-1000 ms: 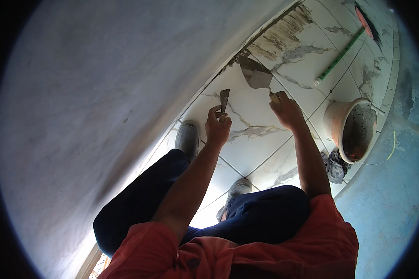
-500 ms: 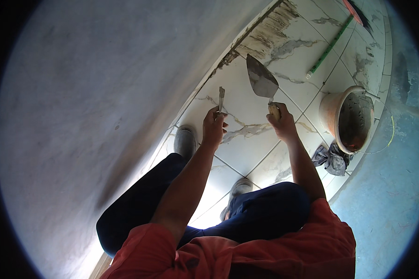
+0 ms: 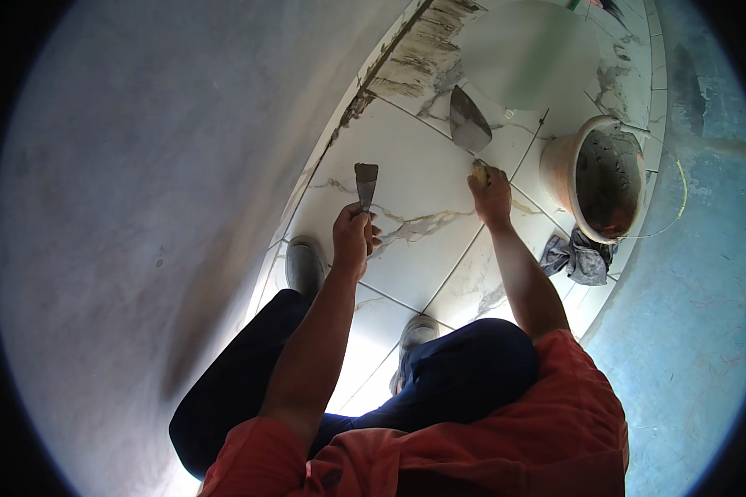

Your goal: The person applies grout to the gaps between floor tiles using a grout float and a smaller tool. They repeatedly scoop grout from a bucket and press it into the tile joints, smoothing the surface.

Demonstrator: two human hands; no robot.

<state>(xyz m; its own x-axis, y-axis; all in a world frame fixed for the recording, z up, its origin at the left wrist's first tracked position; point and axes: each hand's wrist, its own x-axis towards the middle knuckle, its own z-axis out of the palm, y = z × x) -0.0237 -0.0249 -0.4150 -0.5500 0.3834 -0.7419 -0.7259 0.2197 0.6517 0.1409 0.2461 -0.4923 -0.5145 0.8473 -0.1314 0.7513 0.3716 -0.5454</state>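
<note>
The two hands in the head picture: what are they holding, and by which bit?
The left hand holds a scraper, the right hand a trowel, each by its handle.

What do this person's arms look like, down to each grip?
The left sleeve and right sleeve are short and orange-red, leaving the left forearm and right forearm bare. The left grip and right grip are ungloved, fingers uncovered.

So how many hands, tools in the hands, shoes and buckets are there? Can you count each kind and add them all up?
Hands: 2 (left hand, right hand)
Tools in the hands: 2 (scraper, trowel)
Shoes: 2 (left shoe, right shoe)
Bucket: 1
Total: 7
</note>
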